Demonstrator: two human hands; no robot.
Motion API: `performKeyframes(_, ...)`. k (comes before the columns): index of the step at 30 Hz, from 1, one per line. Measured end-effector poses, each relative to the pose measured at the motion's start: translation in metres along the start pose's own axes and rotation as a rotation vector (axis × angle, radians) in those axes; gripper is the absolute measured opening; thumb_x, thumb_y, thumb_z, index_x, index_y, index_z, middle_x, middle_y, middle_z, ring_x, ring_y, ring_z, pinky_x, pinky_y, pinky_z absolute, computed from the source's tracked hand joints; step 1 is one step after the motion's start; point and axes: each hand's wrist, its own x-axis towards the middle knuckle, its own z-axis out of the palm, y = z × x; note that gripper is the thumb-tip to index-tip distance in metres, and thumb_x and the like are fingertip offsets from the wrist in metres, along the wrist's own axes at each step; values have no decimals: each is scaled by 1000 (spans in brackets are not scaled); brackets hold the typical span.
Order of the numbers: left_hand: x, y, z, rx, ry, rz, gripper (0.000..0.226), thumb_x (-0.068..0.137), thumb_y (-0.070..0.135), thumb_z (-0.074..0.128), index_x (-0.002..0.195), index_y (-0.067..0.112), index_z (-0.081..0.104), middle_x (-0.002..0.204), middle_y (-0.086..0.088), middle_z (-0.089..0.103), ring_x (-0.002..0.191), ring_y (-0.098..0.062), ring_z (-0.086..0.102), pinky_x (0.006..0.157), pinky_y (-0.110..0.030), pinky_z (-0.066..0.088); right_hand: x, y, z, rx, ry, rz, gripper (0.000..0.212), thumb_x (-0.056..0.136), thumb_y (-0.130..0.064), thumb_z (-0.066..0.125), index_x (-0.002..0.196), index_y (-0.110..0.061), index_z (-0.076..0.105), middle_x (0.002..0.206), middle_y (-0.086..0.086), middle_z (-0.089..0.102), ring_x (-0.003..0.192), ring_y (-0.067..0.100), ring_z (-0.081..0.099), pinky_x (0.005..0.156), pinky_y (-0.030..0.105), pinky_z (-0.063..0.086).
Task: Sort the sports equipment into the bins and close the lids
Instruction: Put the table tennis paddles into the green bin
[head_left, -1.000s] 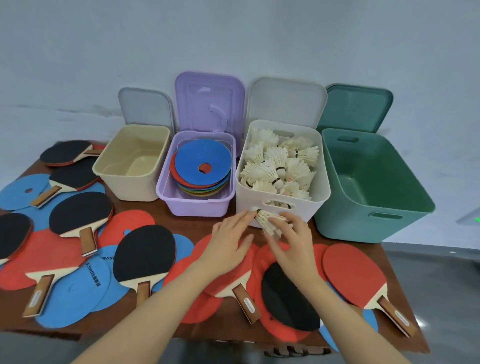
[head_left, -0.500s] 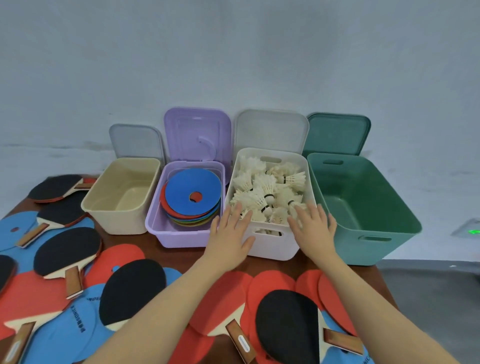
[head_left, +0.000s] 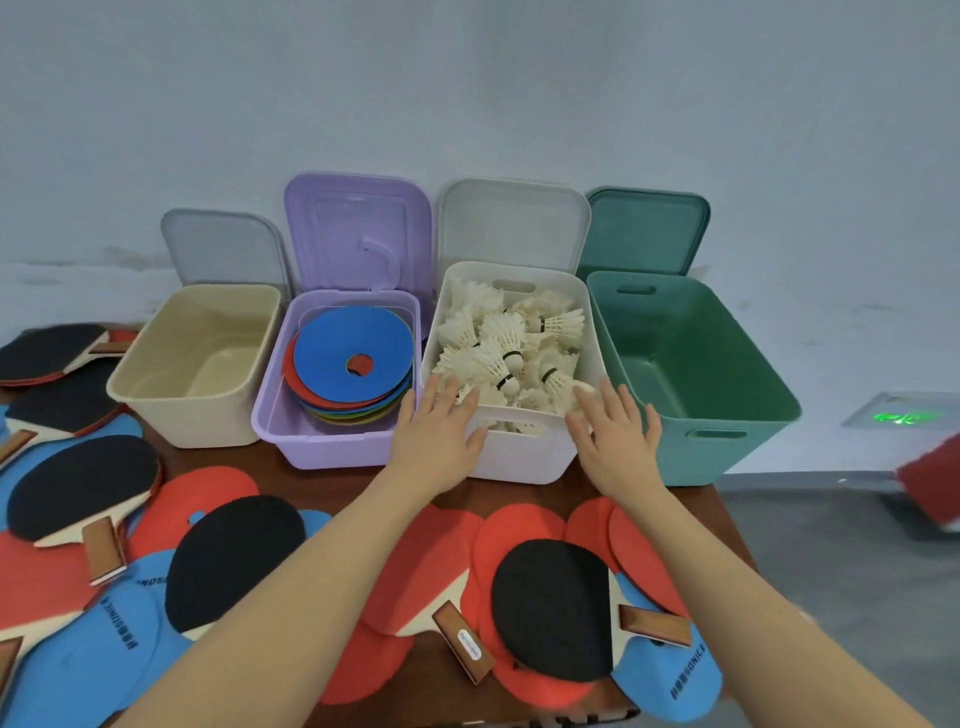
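Note:
The white bin (head_left: 519, 457) in the middle of the row holds a heap of white shuttlecocks (head_left: 506, 348). Its white lid (head_left: 514, 223) stands upright behind it. My left hand (head_left: 436, 439) lies with straight fingers over the bin's near left rim. My right hand (head_left: 615, 436) is spread flat over the near right rim. Neither hand holds anything. Several table tennis paddles, such as a black-faced one (head_left: 553, 608), lie on the brown table (head_left: 524, 486) in front of the bins.
A cream bin (head_left: 192, 410) with nothing in it stands at the left, then a purple bin (head_left: 322, 441) holding flat coloured discs (head_left: 353, 358). A green bin (head_left: 727, 441) stands at the right. All lids lean upright against the wall. Blue and red round covers (head_left: 114, 654) lie among the paddles.
One second ago both hands pinched a shuttlecock at the white bin's front. Now the shuttlecock is out of my hands and both hands are spread flat over the bin's near rim.

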Motion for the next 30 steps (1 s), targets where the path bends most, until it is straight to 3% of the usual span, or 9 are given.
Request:
performKeyframes(3,-16,14,-1,-49,36,-12,60,97,44,29,150,25,8,157,-4,-1,144,-24,-3,115,-46,3,-26,13,-6,148,229,-47,36,95,-32,43,128,-22,53,141,6,42,130,26,34,104,32,13)
performKeyframes(6,-39,40,7,-101,109,34,64,95,40,37,149,27,4,157,-5,-4,144,-26,-1,114,-44,6,-53,34,-7,217,275,-126,34,91,-30,44,121,-21,58,125,0,51,117,19,40,94,21,14)
performKeyframes(10,-61,73,30,-81,55,36,63,95,39,38,149,27,6,157,-5,-4,144,-27,-1,114,-44,5,-83,70,7,245,57,-150,39,90,-38,43,125,-25,54,123,-5,50,115,14,41,92,24,19)
performKeyframes(14,-74,103,63,-80,-81,-46,62,96,38,36,149,26,7,157,-5,-1,143,-26,4,114,-43,7,-100,113,19,202,-243,-223,60,85,-59,32,135,-28,44,131,-6,43,121,16,40,92,28,19)
performKeyframes(18,-94,124,92,-32,-235,-174,62,96,41,35,149,25,7,157,-9,6,142,-28,10,112,-42,12,-116,140,37,226,-471,-233,56,91,-48,49,141,-29,33,138,-10,36,128,10,33,93,27,17)
performKeyframes(21,-115,133,110,40,-349,-270,66,96,44,34,149,25,1,156,-15,4,141,-36,8,112,-46,10,-126,148,47,232,-539,-296,58,89,-46,51,141,-32,30,142,-12,33,128,8,32,92,26,15)
performKeyframes(24,-125,130,117,111,-434,-328,70,95,51,33,149,26,-4,155,-18,2,141,-38,4,112,-48,9,-132,149,53,192,-566,-328,67,86,-56,50,144,-34,25,151,-13,22,135,8,23,103,31,12)
performKeyframes(28,-133,128,125,75,-494,-370,73,94,54,33,149,27,-7,155,-16,4,141,-35,6,112,-50,6,-137,147,59,92,-603,-366,96,62,-80,27,147,-37,15,156,-5,10,139,20,15,108,38,9)
performKeyframes(30,-137,128,127,21,-487,-391,73,94,53,35,148,29,-6,155,-14,5,141,-34,7,112,-51,4,-139,143,64,39,-611,-401,98,65,-79,42,147,-38,5,157,3,4,141,24,10,110,42,7)
